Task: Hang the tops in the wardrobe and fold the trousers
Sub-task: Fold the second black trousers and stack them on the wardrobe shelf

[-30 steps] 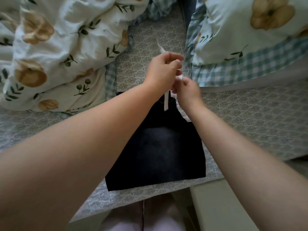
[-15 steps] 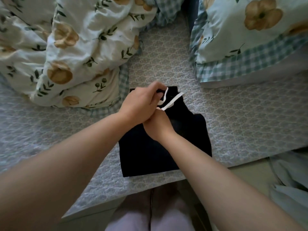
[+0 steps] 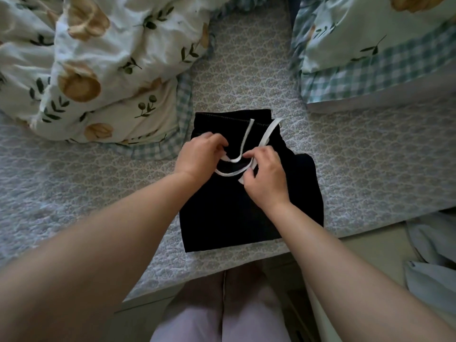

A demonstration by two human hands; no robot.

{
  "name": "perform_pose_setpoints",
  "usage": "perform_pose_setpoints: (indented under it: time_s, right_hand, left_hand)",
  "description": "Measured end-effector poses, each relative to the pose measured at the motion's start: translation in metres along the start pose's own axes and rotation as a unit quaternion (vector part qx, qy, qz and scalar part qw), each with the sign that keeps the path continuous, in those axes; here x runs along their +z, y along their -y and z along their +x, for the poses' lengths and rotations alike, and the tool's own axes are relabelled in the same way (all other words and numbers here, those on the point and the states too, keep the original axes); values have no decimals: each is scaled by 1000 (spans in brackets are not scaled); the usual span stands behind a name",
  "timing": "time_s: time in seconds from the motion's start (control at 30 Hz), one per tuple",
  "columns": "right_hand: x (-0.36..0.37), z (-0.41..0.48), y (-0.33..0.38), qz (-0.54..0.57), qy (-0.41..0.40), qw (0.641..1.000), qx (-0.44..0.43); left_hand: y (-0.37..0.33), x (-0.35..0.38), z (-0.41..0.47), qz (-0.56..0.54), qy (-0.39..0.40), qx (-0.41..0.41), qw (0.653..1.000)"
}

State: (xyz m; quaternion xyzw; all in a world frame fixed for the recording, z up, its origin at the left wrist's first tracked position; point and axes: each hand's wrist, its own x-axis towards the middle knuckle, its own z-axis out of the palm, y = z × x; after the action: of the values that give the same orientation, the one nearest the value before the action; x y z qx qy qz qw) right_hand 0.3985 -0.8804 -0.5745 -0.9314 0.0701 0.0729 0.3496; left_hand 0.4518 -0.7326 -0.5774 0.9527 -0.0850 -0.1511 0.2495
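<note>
1. The bunched duvet (image 3: 111,58) blocks the bed's (image 3: 370,169) far left.
2. The pillow (image 3: 357,45) blocks its far right corner.
3. An open lane runs between them.
4. Open bed flanks the folded trousers (image 3: 234,218) along the near edge.

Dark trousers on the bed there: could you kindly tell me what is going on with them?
A person at the bed's edge is handling the white drawstring of the dark trousers, which lie folded on the quilted bedspread. The left hand and right hand each pinch a strand of it over the fabric. A floral duvet lies bunched beside them.
</note>
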Motion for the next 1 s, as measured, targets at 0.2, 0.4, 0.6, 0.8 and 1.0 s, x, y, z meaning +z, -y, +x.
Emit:
perform_pose_setpoints:
  time_s: [0.2, 0.4, 0.6, 0.8, 1.0]
  right_hand:
    - [-3, -6, -10, -87, 105, 989, -56]
    - [-18, -34, -38, -193, 33, 963, -185]
    - [-4, -68, -71, -396, 281, 850, -205]
    - [4, -79, -69, -488, 291, 798, -201]
    - [-1, -92, -88, -447, 216, 850, -179]
  left_hand:
    - [-16, 17, -1, -62, 58, 33, 996]
    - [6, 28, -52, 28, -64, 106, 992]
    - [26, 53, -122, 258, 177, 177, 933]
    - [-2, 76, -143, 359, 245, 58, 899]
    - [-9, 71, -134, 362, 264, 63, 892]
